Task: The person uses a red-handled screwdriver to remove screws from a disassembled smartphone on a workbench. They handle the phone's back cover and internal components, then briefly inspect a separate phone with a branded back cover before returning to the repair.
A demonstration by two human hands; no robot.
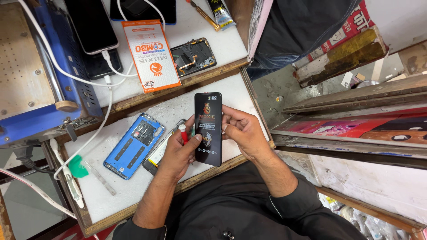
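Observation:
Both of my hands hold a black phone display panel (208,129) with a printed protective film, upright above the white work board (187,106). My left hand (178,153) grips its left edge and also pinches a small red-handled tool (183,132). My right hand (242,131) grips the panel's right edge. Just left of my left hand lie an opened phone body (160,153) and a blue phone back cover (134,145), inner side up.
An orange and white flat box (151,55), a bare phone frame (193,57), phones on white charging cables (95,33) and a glue tube (220,13) lie on the upper shelf. A blue machine (35,75) stands at left. A green pick (78,166) and metal tweezers (101,179) lie near the board's front.

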